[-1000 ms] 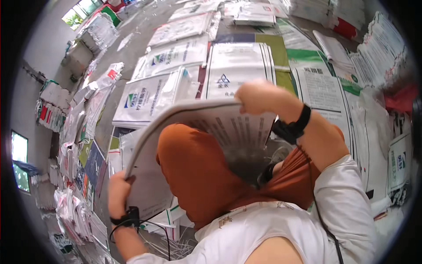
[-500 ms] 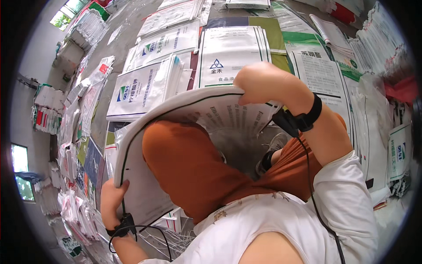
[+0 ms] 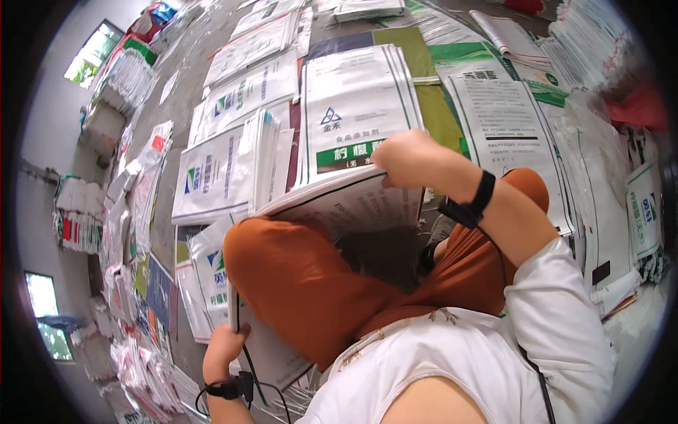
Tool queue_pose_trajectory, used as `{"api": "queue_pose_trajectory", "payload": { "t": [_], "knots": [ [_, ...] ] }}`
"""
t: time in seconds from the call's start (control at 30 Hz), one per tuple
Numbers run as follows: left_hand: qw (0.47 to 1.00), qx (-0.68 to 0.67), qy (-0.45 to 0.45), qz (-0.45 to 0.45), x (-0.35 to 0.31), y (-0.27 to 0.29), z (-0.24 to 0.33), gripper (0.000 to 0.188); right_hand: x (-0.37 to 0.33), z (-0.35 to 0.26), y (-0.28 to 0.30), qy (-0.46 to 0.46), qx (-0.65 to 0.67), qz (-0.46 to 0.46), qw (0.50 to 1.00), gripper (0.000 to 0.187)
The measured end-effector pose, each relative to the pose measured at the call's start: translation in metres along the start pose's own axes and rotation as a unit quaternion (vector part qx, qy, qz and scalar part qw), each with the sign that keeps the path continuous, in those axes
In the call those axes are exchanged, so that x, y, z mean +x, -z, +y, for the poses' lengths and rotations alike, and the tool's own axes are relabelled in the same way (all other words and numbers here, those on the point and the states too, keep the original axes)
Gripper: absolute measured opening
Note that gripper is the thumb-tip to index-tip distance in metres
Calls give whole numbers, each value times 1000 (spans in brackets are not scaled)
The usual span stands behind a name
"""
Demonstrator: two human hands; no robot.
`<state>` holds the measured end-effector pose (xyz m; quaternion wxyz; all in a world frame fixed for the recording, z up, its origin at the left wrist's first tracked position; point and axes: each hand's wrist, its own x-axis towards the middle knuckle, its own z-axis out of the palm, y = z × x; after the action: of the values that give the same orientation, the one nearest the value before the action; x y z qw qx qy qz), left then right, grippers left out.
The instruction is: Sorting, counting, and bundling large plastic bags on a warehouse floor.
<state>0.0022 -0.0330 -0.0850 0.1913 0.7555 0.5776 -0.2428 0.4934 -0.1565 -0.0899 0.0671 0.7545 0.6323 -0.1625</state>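
A thick bundle of flat white printed sacks (image 3: 357, 201) is bent around my raised left knee, which hides its middle. At its far edge my right hand (image 3: 418, 161) is closed, thumb and fingers pinching the layers. Down by my left thigh, my left hand (image 3: 224, 345) is closed on the bundle's other edge. Just beyond my right hand lies a neat stack of white sacks (image 3: 364, 88) with a green band and a blue triangular mark, and the bundle's upper edge overlaps or adjoins its near end.
White sack stacks (image 3: 212, 173) lie left of the front stack, and green-and-white sacks (image 3: 505, 127) lie to its right. More piles (image 3: 597, 42) rise at far right. Bundles (image 3: 78, 212) stand along the left wall. Loose white strips (image 3: 176, 385) lie at lower left.
The bundle has come down and its high arch has flattened behind my knee. My left hand has moved right and down, my right hand slightly down. The front stack's green band now shows.
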Motion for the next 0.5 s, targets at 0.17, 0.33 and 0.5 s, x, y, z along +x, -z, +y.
{"api": "queue_pose_trajectory", "payload": {
  "t": [0.17, 0.33, 0.5],
  "knots": [
    [994, 24, -98, 30, -24, 89, 44, 56, -50, 20, -20, 22, 152, 176, 972, 33],
    [884, -101, -400, 221, 1, 128, 207, 56, -72, 29, -63, 33, 313, 339, 887, 44],
    [797, 88, -578, 152, 47, 55, 350, 64, -63, 8, -93, 1, 448, 474, 758, 56]
  ]
}}
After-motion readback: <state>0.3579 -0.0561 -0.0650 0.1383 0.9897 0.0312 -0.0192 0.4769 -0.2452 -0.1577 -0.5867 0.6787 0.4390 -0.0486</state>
